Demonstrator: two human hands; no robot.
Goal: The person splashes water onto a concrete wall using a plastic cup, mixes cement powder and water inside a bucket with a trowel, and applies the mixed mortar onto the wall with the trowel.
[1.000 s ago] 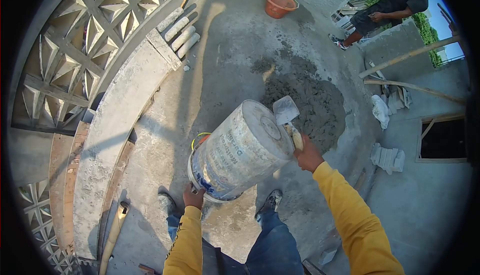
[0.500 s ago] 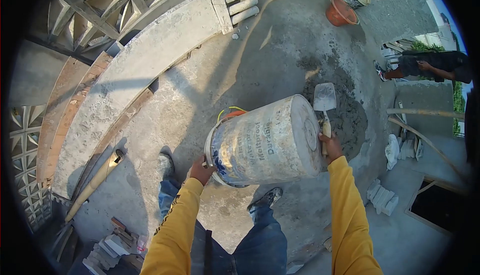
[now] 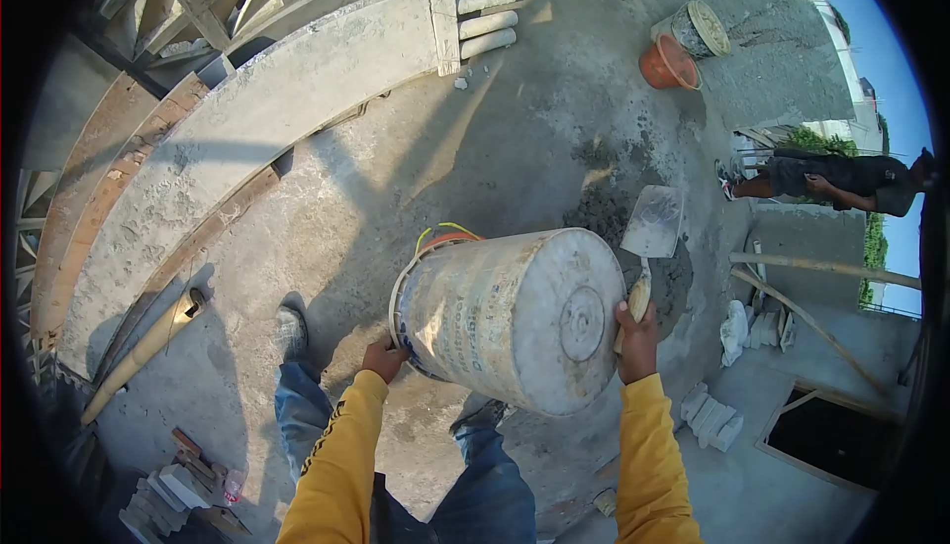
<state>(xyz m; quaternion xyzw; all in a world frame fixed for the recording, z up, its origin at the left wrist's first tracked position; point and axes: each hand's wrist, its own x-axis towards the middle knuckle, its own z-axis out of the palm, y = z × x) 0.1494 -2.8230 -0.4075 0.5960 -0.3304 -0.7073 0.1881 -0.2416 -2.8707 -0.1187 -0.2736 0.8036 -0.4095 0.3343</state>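
Bucket point(image 3: 460, 316) swung since half second ago — base point(image 3: 569, 321) now turned more towards me. It lies tipped between my hands, rim point(image 3: 396, 311) left, base right; can't tell if it touches floor point(image 3: 554, 108). Left hand point(image 3: 384, 358) grips near rim. Right hand point(image 3: 637, 338) closed round trowel point(image 3: 653, 222) handle, knuckles by base edge, blade pointing away towards mortar point(image 3: 599, 205). My judgement: share weight evenly, keep rim grip firm — hold blade clear of bucket wall.
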